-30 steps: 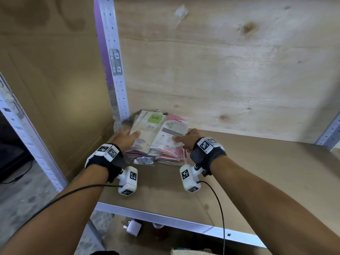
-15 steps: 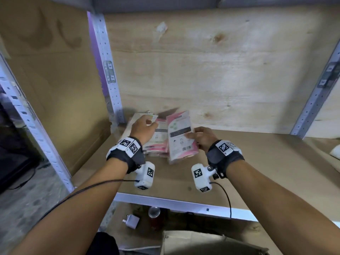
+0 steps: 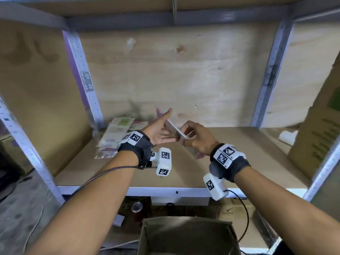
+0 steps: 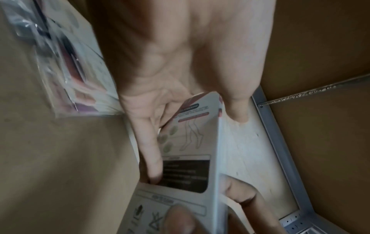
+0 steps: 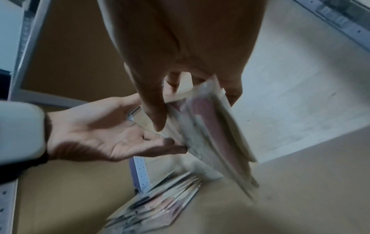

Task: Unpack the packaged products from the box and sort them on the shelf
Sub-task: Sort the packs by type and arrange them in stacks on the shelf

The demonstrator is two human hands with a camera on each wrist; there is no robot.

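While the right hand (image 3: 197,138) pinches a flat pink packet (image 3: 173,127) edge-on above the shelf board (image 3: 230,162), the left hand (image 3: 158,130) lies spread against it; stacked packets (image 3: 117,131) crowd the left corner.

Pale plywood back panel (image 3: 184,74) with knots, brown board side walls, grey perforated steel uprights (image 3: 82,80) at both rear corners. Below the shelf level, a grey concrete floor (image 3: 24,208) with a loose cable; dim, soft light
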